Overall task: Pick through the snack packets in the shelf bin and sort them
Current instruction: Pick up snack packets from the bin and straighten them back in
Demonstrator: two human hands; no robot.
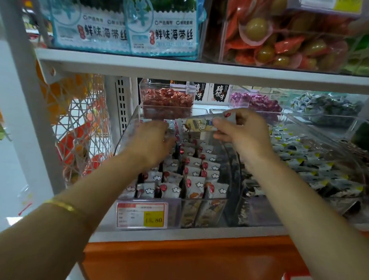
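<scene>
Mid-sort, the right hand point(243, 133) pinched one packet point(199, 123) above the back of the bin point(174, 211), while the left hand point(150, 142) dug into the standing packets point(196, 175), its grip hidden from me; next, I judged, came slotting the lifted packet into its row.

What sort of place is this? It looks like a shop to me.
Most likely a shop's snack aisle. A price tag hangs on a clear bin full of small snack packets, and printed seaweed packs fill the shelf above.
</scene>
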